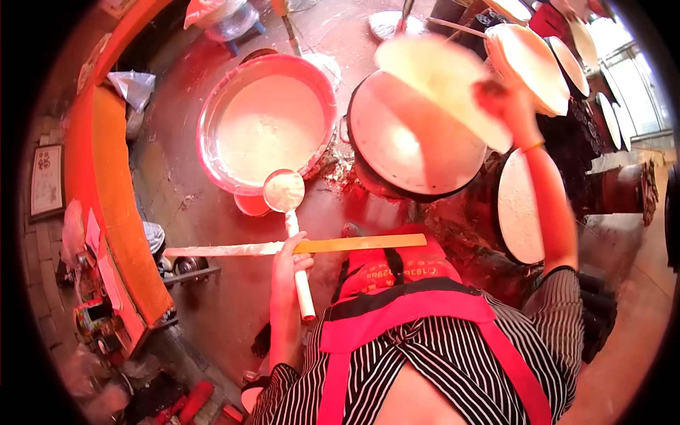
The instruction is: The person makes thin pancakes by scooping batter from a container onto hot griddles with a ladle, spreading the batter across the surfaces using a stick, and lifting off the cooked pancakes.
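My left hand (286, 262) is closed around the white handle of a ladle (285, 191) and a long flat wooden stick (354, 244), which cross each other in its grip. Pale batter fills the ladle's bowl, near the rim of a pink tub (205, 134) that holds more batter (265, 127). On the other side, my right hand (499, 106), blurred by motion, grips the edge of a thin round pancake (439, 78). The pancake hangs tilted over a round griddle (404, 149), covering its upper right part. The griddle's visible surface is bare and shiny.
Stacked round pancakes (528, 67) lie at the upper right. Below them, another pale round sheet (520, 205) sits near my right forearm. An orange counter (113, 205) curves along the left side. A bag-covered stool (234, 25) stands at the back.
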Demonstrator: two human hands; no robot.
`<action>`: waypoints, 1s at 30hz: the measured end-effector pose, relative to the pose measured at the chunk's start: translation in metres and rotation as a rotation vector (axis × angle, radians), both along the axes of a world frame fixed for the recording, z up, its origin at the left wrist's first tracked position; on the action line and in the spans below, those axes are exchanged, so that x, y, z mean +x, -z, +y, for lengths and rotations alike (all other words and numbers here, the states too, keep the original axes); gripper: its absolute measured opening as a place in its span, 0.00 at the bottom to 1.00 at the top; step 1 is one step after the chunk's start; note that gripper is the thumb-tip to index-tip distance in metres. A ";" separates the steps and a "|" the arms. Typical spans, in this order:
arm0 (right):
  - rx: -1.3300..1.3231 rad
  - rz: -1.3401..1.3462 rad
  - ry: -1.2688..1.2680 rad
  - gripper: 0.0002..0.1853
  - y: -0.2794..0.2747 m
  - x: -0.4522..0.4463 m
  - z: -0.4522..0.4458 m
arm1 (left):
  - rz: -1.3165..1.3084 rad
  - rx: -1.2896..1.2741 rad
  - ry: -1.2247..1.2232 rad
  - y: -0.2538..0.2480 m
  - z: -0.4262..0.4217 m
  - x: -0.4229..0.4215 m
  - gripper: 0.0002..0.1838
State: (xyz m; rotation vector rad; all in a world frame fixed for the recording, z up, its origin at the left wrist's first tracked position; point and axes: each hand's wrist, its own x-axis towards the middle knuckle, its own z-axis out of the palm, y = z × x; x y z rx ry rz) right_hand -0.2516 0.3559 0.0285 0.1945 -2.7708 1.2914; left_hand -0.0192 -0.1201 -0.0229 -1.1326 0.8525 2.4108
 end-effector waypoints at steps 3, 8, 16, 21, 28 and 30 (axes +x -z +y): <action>-0.637 -0.007 0.186 0.13 -0.119 -0.027 0.081 | 0.021 0.024 -0.002 -0.011 0.012 -0.006 0.08; -0.718 0.236 0.653 0.22 -0.154 -0.069 0.287 | 0.034 0.120 0.010 -0.021 0.030 -0.012 0.12; -1.034 0.212 0.712 0.17 0.047 -0.101 0.412 | -0.002 0.245 -0.256 -0.092 0.114 -0.021 0.16; -1.318 0.209 1.368 0.20 0.129 -0.108 0.368 | 0.019 0.380 -0.345 -0.114 0.145 -0.010 0.15; -1.077 0.295 1.262 0.30 0.087 -0.088 0.317 | 0.010 0.075 -0.229 -0.156 0.168 0.013 0.07; -1.165 -0.052 1.219 0.13 0.074 -0.067 0.315 | 0.046 0.145 -0.177 -0.134 0.147 0.027 0.12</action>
